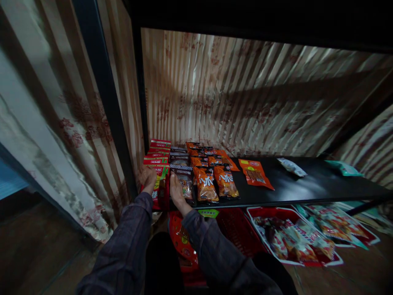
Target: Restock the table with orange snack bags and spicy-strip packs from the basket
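My left hand point(148, 178) rests against the left edge of the front red snack packet point(161, 180), its fingers pointing forward and partly in shadow. On that packet's other side, my right hand point(177, 191) stands on edge with its fingers stretched out, touching or close to the front black snack packet point(186, 182). Several red packets line up behind the front one, overlapping. Black packets form a second row beside them. To the right lie rows of orange snack packets point(206, 184). All of these sit at the left end of a black shelf point(294, 190).
A flat orange packet point(255, 174), a pale packet point(291, 167) and a green packet point(344, 168) lie farther right. Below stand a red basket point(236, 229) and a white-rimmed tray point(337, 261) of snack packets. A black post point(141, 90) and striped curtain point(196, 82) bound the shelf.
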Tool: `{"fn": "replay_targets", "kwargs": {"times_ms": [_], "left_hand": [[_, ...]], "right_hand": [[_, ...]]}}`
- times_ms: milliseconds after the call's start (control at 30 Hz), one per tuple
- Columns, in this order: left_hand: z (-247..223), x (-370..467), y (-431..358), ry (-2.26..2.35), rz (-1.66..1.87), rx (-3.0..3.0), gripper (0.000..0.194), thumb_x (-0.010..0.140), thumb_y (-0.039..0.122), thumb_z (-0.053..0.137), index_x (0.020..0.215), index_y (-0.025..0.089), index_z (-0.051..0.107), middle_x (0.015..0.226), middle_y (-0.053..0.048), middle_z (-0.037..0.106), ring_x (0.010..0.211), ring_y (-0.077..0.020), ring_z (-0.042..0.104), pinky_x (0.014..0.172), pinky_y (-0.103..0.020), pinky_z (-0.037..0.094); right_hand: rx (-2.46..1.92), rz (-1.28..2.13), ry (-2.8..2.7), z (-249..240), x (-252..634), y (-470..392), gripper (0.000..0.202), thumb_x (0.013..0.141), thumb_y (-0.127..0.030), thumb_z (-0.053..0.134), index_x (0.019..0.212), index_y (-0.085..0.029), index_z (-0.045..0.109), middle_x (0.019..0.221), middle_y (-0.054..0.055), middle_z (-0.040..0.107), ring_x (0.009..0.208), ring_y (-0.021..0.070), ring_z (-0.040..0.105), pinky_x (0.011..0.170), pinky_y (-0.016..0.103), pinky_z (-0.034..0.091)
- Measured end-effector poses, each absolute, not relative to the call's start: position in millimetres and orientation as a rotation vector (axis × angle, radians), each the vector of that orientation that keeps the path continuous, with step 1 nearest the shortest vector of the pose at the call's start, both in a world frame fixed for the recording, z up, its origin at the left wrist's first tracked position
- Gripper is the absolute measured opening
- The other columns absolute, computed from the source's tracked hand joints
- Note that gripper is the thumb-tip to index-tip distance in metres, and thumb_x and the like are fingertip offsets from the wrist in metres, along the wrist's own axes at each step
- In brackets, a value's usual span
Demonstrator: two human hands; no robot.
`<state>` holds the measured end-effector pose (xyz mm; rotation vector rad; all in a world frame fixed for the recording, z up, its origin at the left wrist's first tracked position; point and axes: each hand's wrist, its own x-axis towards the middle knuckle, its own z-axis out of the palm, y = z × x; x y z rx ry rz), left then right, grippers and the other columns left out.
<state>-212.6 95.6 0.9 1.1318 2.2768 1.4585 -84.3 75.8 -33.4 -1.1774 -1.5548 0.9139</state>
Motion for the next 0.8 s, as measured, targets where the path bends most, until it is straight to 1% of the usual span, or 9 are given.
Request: {"fn": "replay_targets", "kwargs": {"times_ms": [67, 167, 300, 400, 500, 567, 633, 700, 800], "left_hand": [[0.4, -212.7, 101.9, 2.362, 1.424, 0.975, 0.046, 0.085, 0.051, 0.034, 0.100, 0.016, 0.059, 0.106, -0.025, 0.061, 0.111, -0.0419, 0.053, 0.086, -0.060, 0.042], [-1.1, -212.0, 108.9, 2.426, 1.396, 0.852, 0.044, 0.085, 0.051, 0.035, 0.099, 0.017, 0.058, 0.110, -0.024, 0.061, 0.112, -0.0408, 0.053, 0.087, -0.058, 0.041], [-3.1, -210.0, 114.7, 2.464, 1.393, 0.816, 0.040, 0.086, 0.047, 0.036, 0.097, 0.016, 0.057, 0.117, -0.024, 0.058, 0.111, -0.0384, 0.054, 0.089, -0.054, 0.042], [-5.5, -209.4, 116.6, 2.487, 1.397, 0.828, 0.038, 0.086, 0.045, 0.037, 0.095, 0.014, 0.056, 0.118, -0.025, 0.057, 0.110, -0.0382, 0.055, 0.088, -0.052, 0.043], [-8.3, -210.7, 116.2, 2.506, 1.394, 0.854, 0.034, 0.086, 0.040, 0.039, 0.100, 0.013, 0.055, 0.118, -0.024, 0.057, 0.110, -0.0378, 0.055, 0.088, -0.051, 0.044], [-9.4, -211.2, 114.7, 2.522, 1.393, 0.885, 0.033, 0.086, 0.033, 0.040, 0.108, 0.012, 0.053, 0.125, -0.024, 0.054, 0.118, -0.0366, 0.049, 0.093, -0.050, 0.041], [-9.5, -208.9, 111.5, 2.532, 1.393, 0.953, 0.037, 0.085, 0.027, 0.041, 0.117, 0.010, 0.049, 0.134, -0.023, 0.047, 0.130, -0.0344, 0.038, 0.100, -0.048, 0.037], [-9.3, -200.8, 105.5, 2.510, 1.411, 1.066, 0.041, 0.086, 0.025, 0.040, 0.122, 0.007, 0.046, 0.140, -0.023, 0.041, 0.136, -0.0320, 0.028, 0.105, -0.047, 0.032], [-11.6, -175.4, 88.5, 2.363, 1.474, 1.291, 0.041, 0.087, 0.024, 0.037, 0.124, 0.007, 0.046, 0.143, -0.021, 0.038, 0.139, -0.0275, 0.024, 0.111, -0.044, 0.026]], "right_hand": [[-1.135, 0.902, -1.579, -31.2, -84.7, 79.9, 0.063, 0.092, -0.057, 0.019, 0.126, -0.017, 0.054, 0.131, 0.011, 0.056, 0.124, 0.0215, 0.049, 0.108, 0.039, 0.033], [-1.121, 0.893, -1.586, -31.1, -85.7, 85.7, 0.060, 0.092, -0.056, 0.021, 0.126, -0.020, 0.055, 0.128, 0.010, 0.058, 0.122, 0.0208, 0.051, 0.106, 0.039, 0.035], [-1.145, 0.893, -1.580, -36.9, -88.9, 92.7, 0.060, 0.092, -0.056, 0.022, 0.125, -0.019, 0.056, 0.126, 0.010, 0.059, 0.122, 0.0209, 0.050, 0.107, 0.039, 0.034], [-1.136, 0.889, -1.590, -39.6, -91.2, 96.1, 0.059, 0.092, -0.055, 0.022, 0.125, -0.019, 0.055, 0.126, 0.010, 0.059, 0.122, 0.0205, 0.051, 0.107, 0.039, 0.035], [-1.124, 0.906, -1.608, -36.9, -90.9, 96.5, 0.059, 0.093, -0.053, 0.021, 0.127, -0.018, 0.054, 0.129, 0.010, 0.057, 0.121, 0.0205, 0.051, 0.107, 0.039, 0.035], [-1.123, 0.908, -1.622, -33.0, -88.4, 94.4, 0.058, 0.093, -0.051, 0.020, 0.128, -0.017, 0.052, 0.131, 0.011, 0.056, 0.122, 0.0206, 0.050, 0.107, 0.039, 0.034], [-1.130, 0.897, -1.639, -29.0, -83.5, 90.2, 0.058, 0.093, -0.049, 0.021, 0.129, -0.014, 0.050, 0.132, 0.012, 0.054, 0.124, 0.0208, 0.048, 0.108, 0.039, 0.033], [-1.145, 0.870, -1.645, -26.8, -75.7, 84.0, 0.057, 0.093, -0.048, 0.023, 0.131, -0.014, 0.049, 0.133, 0.012, 0.054, 0.125, 0.0209, 0.047, 0.109, 0.040, 0.033], [-1.140, 0.765, -1.670, -30.5, -58.5, 72.7, 0.053, 0.092, -0.047, 0.029, 0.132, -0.017, 0.048, 0.136, 0.011, 0.051, 0.128, 0.0212, 0.045, 0.110, 0.042, 0.032]]}}
